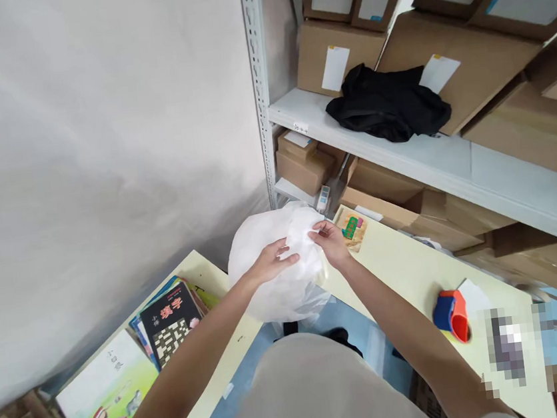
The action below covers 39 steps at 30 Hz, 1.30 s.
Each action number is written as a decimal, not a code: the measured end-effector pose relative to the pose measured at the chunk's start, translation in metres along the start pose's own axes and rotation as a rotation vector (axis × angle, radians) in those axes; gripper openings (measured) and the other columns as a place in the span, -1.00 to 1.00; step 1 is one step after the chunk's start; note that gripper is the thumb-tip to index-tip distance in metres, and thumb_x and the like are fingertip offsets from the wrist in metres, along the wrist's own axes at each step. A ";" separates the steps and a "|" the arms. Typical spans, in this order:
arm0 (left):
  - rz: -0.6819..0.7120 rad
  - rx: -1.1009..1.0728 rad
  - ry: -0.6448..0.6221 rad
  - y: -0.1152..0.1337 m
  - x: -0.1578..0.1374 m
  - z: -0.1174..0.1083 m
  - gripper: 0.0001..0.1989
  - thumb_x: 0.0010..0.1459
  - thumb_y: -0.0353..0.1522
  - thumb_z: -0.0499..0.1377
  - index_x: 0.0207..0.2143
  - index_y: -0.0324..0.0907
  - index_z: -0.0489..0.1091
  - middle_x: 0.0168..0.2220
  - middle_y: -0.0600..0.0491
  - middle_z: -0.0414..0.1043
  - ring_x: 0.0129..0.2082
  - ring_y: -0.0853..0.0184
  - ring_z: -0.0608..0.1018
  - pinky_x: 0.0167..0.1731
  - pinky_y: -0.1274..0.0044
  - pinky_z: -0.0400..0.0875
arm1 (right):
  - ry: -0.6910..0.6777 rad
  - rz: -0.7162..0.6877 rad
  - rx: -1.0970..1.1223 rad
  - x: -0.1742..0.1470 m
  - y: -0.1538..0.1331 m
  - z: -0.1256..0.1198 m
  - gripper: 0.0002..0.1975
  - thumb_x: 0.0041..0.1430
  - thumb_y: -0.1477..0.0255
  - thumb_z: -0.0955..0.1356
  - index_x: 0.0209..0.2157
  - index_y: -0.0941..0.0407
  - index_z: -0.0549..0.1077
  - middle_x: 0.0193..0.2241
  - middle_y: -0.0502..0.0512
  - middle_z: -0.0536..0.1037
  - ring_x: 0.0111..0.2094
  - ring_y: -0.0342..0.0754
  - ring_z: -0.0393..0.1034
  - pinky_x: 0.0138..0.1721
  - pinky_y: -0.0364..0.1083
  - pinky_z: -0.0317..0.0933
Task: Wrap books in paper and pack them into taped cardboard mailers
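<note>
A puffed-out white plastic bag (256, 235) sits in front of me, between two pale yellow tabletops. My right hand (331, 243) pinches the gathered top of the bag between thumb and fingers. On the bag's near left side, my left hand (272, 263) grips its loose plastic, thumb and fingers a little apart. What the bag contains cannot be made out. Just beyond my right hand, a picture card or booklet with a green patch (352, 229) lies on the right-hand table (389, 257).
Left, several books, including a black crossword book (171, 322) and a picture book (111, 396), lie on the other table (219, 356). A red and blue holder (452, 317) stands right. Metal shelving (374, 127) carries cardboard boxes (482, 58) and black cloth (390, 102).
</note>
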<state>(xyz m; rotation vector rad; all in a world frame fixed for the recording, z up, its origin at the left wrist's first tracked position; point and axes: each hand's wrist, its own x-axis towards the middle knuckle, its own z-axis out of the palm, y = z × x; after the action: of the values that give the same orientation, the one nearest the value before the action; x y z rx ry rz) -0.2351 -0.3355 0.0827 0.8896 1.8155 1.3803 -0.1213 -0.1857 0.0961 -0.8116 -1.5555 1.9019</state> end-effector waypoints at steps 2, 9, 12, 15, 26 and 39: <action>0.070 0.017 0.002 0.016 -0.009 0.012 -0.59 -0.08 -0.15 0.29 -0.22 -0.22 0.44 -0.27 -0.03 0.51 -0.25 0.22 0.54 -0.25 0.45 0.42 | -0.004 -0.109 -0.057 -0.008 -0.010 0.008 -0.71 -0.22 0.26 0.47 -0.48 0.07 0.35 -0.59 -0.12 0.31 -0.58 -0.21 0.15 -0.52 -0.18 0.12; 0.320 0.452 0.034 0.073 -0.020 -0.031 -0.77 0.17 -0.37 0.01 -0.19 -0.17 0.40 -0.41 0.08 0.44 -0.45 0.39 0.47 -0.41 0.56 0.34 | -0.176 -0.465 -0.799 -0.030 -0.087 -0.003 -0.45 0.03 0.22 0.38 0.06 0.08 0.29 -0.32 0.12 0.47 -0.30 0.05 0.39 -0.24 0.05 0.28; 0.482 0.860 -0.173 0.115 -0.018 -0.045 -0.79 0.15 -0.45 0.00 -0.35 -0.16 0.44 -0.38 0.02 0.47 -0.32 0.29 0.51 -0.30 0.50 0.34 | -0.291 -0.796 -1.112 -0.037 -0.129 0.000 -0.22 -0.07 0.22 0.46 0.18 0.05 0.18 0.06 0.27 0.34 0.07 0.21 0.23 0.05 0.18 0.12; 0.577 0.994 -0.163 0.155 -0.014 -0.044 -0.81 0.17 -0.42 0.03 -0.28 -0.13 0.45 -0.31 -0.01 0.50 -0.24 0.23 0.53 -0.09 0.36 0.31 | -0.460 -0.866 -1.249 -0.036 -0.158 0.006 -0.41 0.05 0.41 0.40 0.14 0.00 0.24 -0.06 0.16 0.48 -0.02 0.11 0.35 0.13 0.18 0.01; 0.317 0.106 0.152 0.089 0.074 0.023 0.30 -0.41 -0.11 0.43 0.30 -0.17 -0.24 0.32 -0.26 -0.17 0.32 0.01 -0.06 0.24 0.20 -0.07 | 0.014 -0.412 -0.264 -0.058 -0.211 -0.132 -0.74 -0.04 0.20 0.44 -0.40 0.08 0.45 -0.52 -0.05 0.45 -0.52 -0.16 0.34 -0.47 -0.14 0.21; -0.098 0.038 -0.270 0.051 0.091 0.171 -0.54 -0.24 -0.07 0.31 -0.42 -0.28 0.46 -0.51 0.03 0.49 -0.50 0.31 0.50 -0.50 0.52 0.35 | 0.831 -0.075 -0.400 -0.148 -0.041 -0.282 -0.67 0.02 0.11 0.33 -0.45 0.11 0.35 -0.51 0.03 0.45 -0.46 -0.08 0.32 -0.38 -0.09 0.19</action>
<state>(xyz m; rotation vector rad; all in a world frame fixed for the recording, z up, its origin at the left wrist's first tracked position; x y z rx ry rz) -0.1349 -0.1625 0.0865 0.9441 1.6602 1.1102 0.1893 -0.1031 0.1108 -1.4512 -1.3762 0.9682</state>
